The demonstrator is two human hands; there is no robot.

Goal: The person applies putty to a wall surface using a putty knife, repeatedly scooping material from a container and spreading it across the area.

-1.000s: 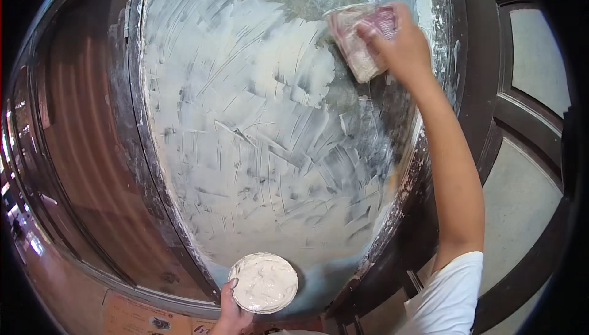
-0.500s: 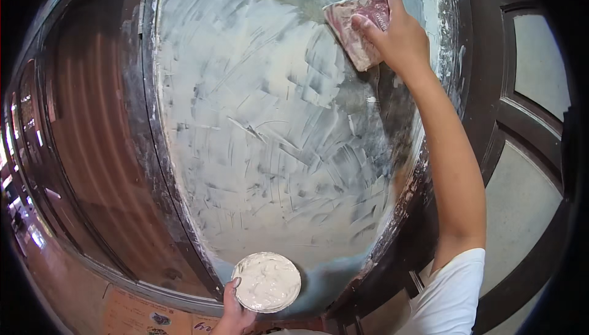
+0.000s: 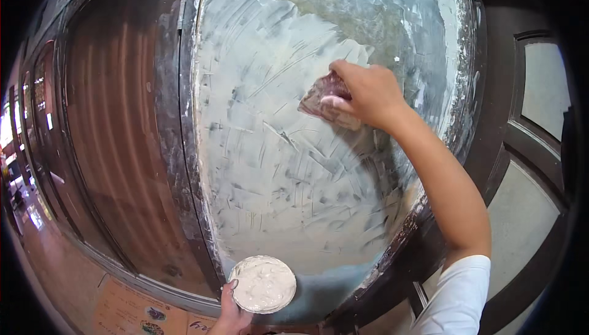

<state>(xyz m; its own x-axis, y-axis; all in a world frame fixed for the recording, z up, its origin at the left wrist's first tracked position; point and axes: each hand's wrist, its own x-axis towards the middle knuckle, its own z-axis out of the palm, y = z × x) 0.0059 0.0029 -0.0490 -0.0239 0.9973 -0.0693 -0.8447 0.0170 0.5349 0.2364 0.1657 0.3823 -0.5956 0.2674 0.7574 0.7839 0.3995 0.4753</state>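
Note:
My right hand (image 3: 371, 94) grips a flat, putty-smeared maroon scraper (image 3: 326, 99), held against or very near the wall panel (image 3: 257, 169); contact is partly hidden by the hand. Streaky off-white putty covers much of the panel, while its upper right shows bare grey-green. Low in the picture, my left hand (image 3: 230, 310) is closed round the left side of a round tub (image 3: 264, 286). Creamy white putty fills it to near the rim, and my left thumb lies over the edge.
Dark wooden frames stand on both sides of the panel. On the left is a brown ribbed door (image 3: 113, 151); on the right, a dark door with pale panels (image 3: 543, 83). Printed cardboard (image 3: 132, 307) lies on the floor (image 3: 52, 255) at the lower left.
My right hand has moved down and left across the panel with the scraper, which is now tilted differently. The whole view has shifted slightly. My left hand keeps holding the tub.

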